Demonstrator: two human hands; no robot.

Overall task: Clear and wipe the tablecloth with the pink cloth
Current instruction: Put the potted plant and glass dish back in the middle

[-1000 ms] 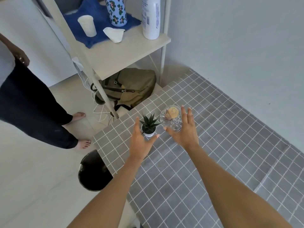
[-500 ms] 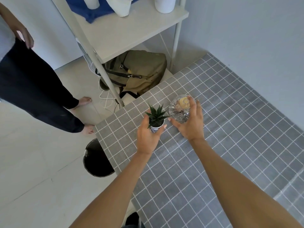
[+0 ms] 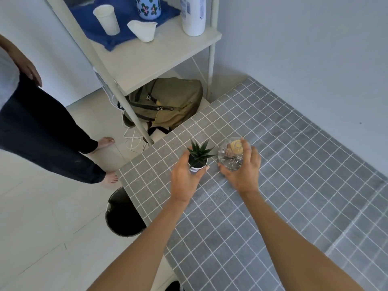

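Observation:
A grey tablecloth (image 3: 294, 185) with a white grid covers the table. Near its far left corner stands a small spiky green plant (image 3: 198, 155) in a white pot. My left hand (image 3: 184, 179) grips that pot from the near side. Right beside it is a clear glass jar (image 3: 231, 156) with a yellowish thing inside. My right hand (image 3: 243, 171) curls round the jar from the right. No pink cloth is in view.
A white shelf unit (image 3: 159, 53) stands beyond the table's left corner, bearing a blue cloth, paper cups, a flowered bottle and a white bottle. An olive backpack (image 3: 168, 103) lies under it. A black bin (image 3: 121, 217) sits by the table's left edge. A person (image 3: 42, 127) stands at left.
Both hands reached forward from open and closed round the plant pot and the glass jar. The camera view shifted, so the shelf shows more.

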